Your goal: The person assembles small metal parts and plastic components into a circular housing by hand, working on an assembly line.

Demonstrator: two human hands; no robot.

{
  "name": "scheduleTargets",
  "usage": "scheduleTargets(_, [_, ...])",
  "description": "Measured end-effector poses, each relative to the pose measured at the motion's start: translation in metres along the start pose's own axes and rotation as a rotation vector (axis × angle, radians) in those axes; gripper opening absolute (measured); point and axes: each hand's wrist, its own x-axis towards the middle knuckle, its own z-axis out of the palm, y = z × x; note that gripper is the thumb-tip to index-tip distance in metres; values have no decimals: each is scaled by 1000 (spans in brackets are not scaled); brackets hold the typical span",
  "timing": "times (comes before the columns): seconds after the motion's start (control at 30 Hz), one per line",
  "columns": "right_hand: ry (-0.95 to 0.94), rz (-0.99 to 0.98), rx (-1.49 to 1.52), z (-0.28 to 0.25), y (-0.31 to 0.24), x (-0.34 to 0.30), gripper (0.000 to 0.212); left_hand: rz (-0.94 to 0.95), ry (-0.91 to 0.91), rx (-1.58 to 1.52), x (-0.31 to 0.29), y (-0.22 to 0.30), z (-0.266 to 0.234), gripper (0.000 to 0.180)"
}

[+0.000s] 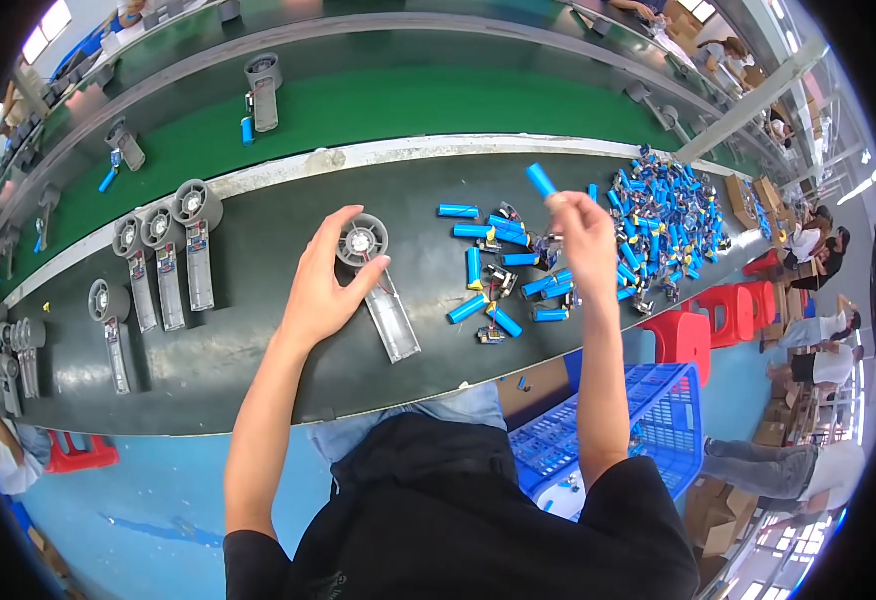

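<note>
My left hand (323, 285) curves its fingers and thumb around the round head of a grey handheld fan housing (394, 325). The housing lies on the dark table with its long, hollow handle shell pointing toward me. Raised over the table to the right, my right hand (588, 245) pinches a blue cylindrical battery (539, 180) near its lower end. Whether wires or a board hang from that battery is hidden by the fingers. Below and left of this hand lie several loose blue batteries (474, 268) with wires and small circuit boards.
A large heap of wired batteries (663, 220) covers the table's right part. Several fan housings (198, 250) stand in a group at left. Beyond a pale rail, a green conveyor (378, 105) carries more. A blue crate (673, 410) and red stools (680, 340) are beside the table.
</note>
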Motion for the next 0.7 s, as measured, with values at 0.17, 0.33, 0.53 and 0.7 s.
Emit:
scheduleTargets(0.17, [30, -14, 278, -17, -3, 8, 20, 71, 40, 25, 0, 2, 0, 60])
scheduleTargets(0.33, [28, 105, 470, 9, 0, -7, 21, 358, 309, 371, -3, 26, 4, 44])
scheduleTargets(0.53, [-175, 278, 748, 62, -30, -47, 23, 612, 330, 381, -28, 71, 17, 42])
scheduleTargets(0.7, [-280, 306, 781, 90, -46, -74, 18, 795, 300, 596, -35, 75, 19, 43])
